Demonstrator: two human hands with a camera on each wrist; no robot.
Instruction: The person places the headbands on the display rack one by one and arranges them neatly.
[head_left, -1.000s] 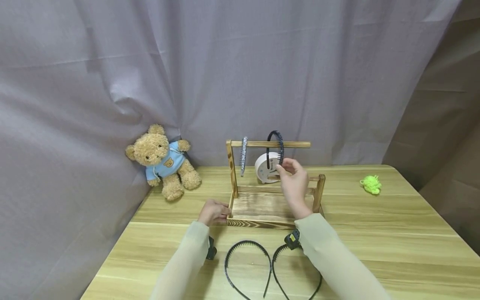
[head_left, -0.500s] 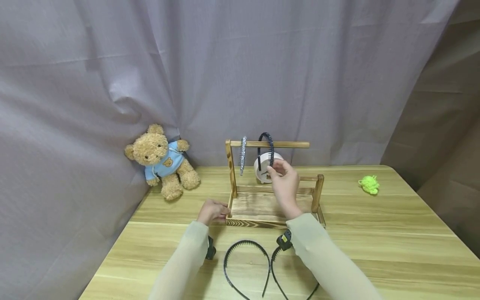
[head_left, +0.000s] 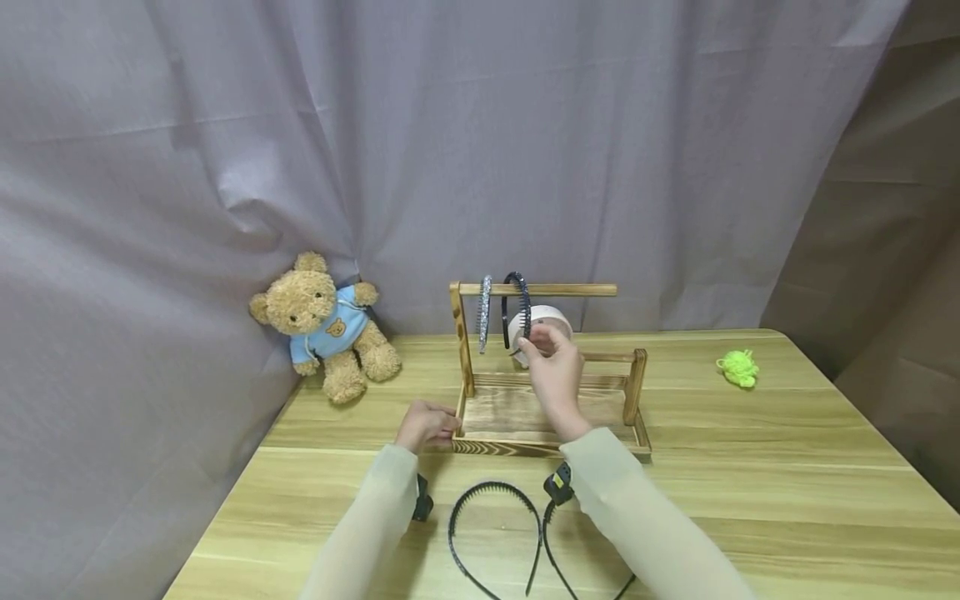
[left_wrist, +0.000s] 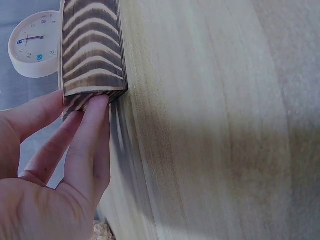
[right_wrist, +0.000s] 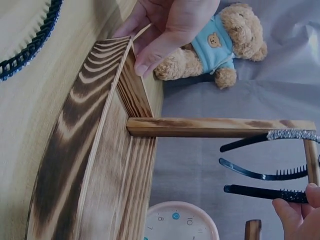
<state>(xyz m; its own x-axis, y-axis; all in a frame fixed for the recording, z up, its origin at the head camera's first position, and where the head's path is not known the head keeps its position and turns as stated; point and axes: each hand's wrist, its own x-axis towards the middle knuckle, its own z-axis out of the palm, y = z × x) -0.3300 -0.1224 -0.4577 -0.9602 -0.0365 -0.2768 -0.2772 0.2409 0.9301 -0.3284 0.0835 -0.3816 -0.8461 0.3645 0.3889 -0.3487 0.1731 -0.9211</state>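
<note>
Fabric (head_left: pixel 525 167), grey and creased, hangs behind a wood-grained tabletop (head_left: pixel 750 467). On that tabletop stands a wooden rack (head_left: pixel 510 447), a shallow tray with a raised bar along it. A teddy bear (head_left: pixel 330 325) in a blue top sits left of the rack, leaning against the fabric. The left hand (head_left: pixel 426 425) grips the tray's left end between thumb and fingers; the right hand (head_left: pixel 557 375) pinches a lower end of the dark headband between thumb and fingertips. A white round clock (left_wrist: pixel 35 45) stands behind the rack. The dark headband (head_left: pixel 524 304) straddles the bar, just right of a silver glittery headband (head_left: pixel 483 315) hung there; whether it rests on the wood cannot be told. Two black toothed headbands (head_left: pixel 491 485) lie side by side in front, one partly under the right sleeve (head_left: pixel 622 500). Neon-green yarn (head_left: pixel 738 368) lies far right.
</note>
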